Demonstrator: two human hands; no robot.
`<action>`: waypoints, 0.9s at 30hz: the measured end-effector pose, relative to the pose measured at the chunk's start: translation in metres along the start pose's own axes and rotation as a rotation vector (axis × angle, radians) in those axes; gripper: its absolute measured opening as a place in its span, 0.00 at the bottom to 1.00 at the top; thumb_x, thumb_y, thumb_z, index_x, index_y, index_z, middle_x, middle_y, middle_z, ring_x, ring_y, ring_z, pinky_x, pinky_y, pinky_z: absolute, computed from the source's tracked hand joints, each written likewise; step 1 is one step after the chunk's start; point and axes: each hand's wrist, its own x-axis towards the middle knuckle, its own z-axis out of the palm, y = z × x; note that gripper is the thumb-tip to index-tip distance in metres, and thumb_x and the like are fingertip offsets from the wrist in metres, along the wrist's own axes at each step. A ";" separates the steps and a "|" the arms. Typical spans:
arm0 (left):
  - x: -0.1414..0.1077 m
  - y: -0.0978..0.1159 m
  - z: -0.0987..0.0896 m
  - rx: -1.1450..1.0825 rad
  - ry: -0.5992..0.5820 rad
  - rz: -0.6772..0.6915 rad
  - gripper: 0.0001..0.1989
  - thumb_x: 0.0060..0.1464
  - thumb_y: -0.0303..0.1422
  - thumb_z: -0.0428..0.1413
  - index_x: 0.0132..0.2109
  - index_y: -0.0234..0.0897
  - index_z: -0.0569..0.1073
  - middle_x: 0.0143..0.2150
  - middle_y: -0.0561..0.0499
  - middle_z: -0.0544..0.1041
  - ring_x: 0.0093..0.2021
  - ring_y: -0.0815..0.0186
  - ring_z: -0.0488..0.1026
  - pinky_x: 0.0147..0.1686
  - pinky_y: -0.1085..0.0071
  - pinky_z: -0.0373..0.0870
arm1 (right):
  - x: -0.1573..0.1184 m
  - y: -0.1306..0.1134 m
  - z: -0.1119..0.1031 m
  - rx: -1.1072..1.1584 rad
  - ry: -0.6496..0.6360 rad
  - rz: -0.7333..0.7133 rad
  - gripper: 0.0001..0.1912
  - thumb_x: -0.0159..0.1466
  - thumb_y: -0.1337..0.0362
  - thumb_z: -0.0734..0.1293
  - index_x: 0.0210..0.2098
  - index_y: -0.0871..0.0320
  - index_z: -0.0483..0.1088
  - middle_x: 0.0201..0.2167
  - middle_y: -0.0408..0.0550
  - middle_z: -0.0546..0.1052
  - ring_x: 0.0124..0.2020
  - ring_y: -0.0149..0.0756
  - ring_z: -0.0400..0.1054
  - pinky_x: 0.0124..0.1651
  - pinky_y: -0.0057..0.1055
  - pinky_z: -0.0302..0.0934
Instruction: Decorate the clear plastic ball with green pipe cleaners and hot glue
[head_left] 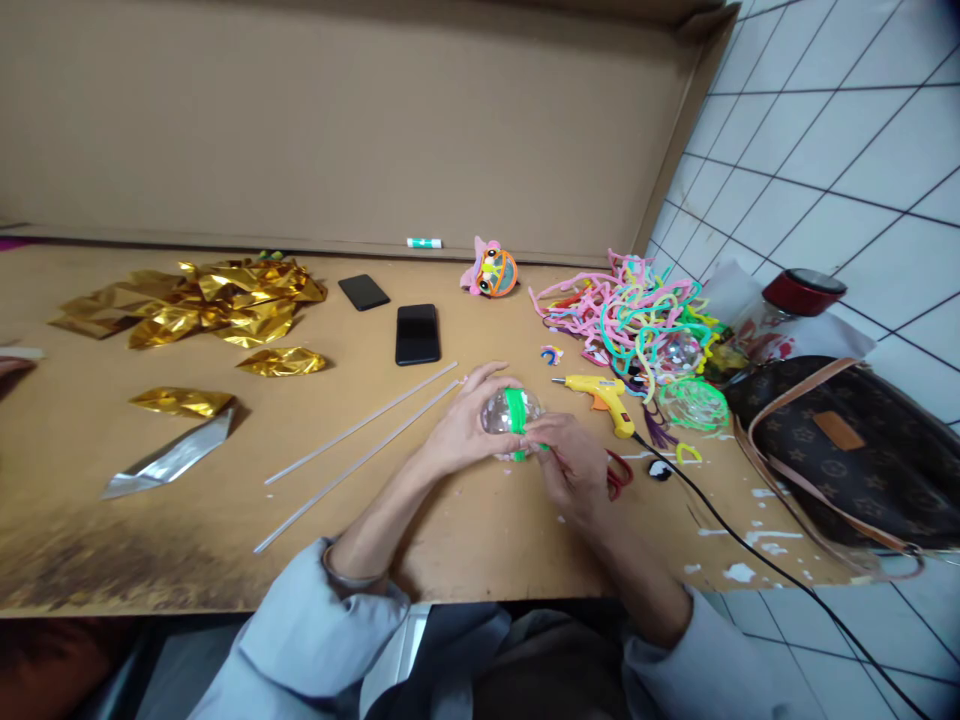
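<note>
The left hand [471, 418] is holding a clear ball [495, 412], with its thumb and fingers closing around the side. The ball is sitting in front of the person, between the two hands, and I cannot tell if it is touching the table [465, 545]. A bright green band [515, 405] is going around the ball. The right hand [576, 465] is pressing its fingers together on the band, low on the ball's right side.

Red scissors [621, 475] are poking out beside the right hand. A yellow glue gun [611, 402] is lying just past that hand, and its black cord is running off toward the person's right. Two thin sticks [360, 425] are lying by the left hand. Two black phones [417, 335] are resting farther back. Shiny gold foil [232, 300] is spreading over the left part of the table. A pile of fuzzy wires [630, 310] is lying on the right, near a brown bag [840, 450].
</note>
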 end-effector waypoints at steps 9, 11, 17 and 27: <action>0.000 -0.001 0.002 0.053 0.031 0.130 0.30 0.48 0.46 0.68 0.54 0.40 0.71 0.58 0.40 0.74 0.59 0.50 0.71 0.61 0.51 0.64 | 0.004 0.001 0.001 -0.022 0.023 -0.011 0.09 0.66 0.70 0.61 0.38 0.53 0.73 0.34 0.47 0.80 0.39 0.38 0.76 0.43 0.38 0.72; 0.000 -0.003 0.004 0.037 0.047 0.118 0.31 0.47 0.46 0.68 0.55 0.40 0.71 0.56 0.40 0.75 0.58 0.50 0.72 0.60 0.52 0.65 | 0.004 0.001 0.000 -0.034 0.018 -0.012 0.10 0.66 0.70 0.61 0.38 0.53 0.73 0.34 0.48 0.80 0.38 0.38 0.76 0.42 0.38 0.72; -0.001 -0.003 0.005 -0.029 0.057 0.150 0.28 0.49 0.44 0.67 0.54 0.40 0.71 0.55 0.42 0.75 0.57 0.52 0.72 0.60 0.55 0.65 | 0.004 0.001 -0.001 0.008 0.016 -0.007 0.09 0.66 0.71 0.62 0.39 0.54 0.73 0.35 0.48 0.80 0.40 0.38 0.75 0.43 0.37 0.71; -0.002 -0.002 0.003 -0.030 0.018 0.170 0.25 0.54 0.45 0.64 0.54 0.39 0.70 0.55 0.42 0.75 0.56 0.54 0.72 0.58 0.57 0.67 | 0.004 0.000 -0.003 -0.007 -0.018 0.009 0.11 0.65 0.73 0.61 0.38 0.53 0.73 0.36 0.46 0.80 0.41 0.36 0.75 0.44 0.36 0.70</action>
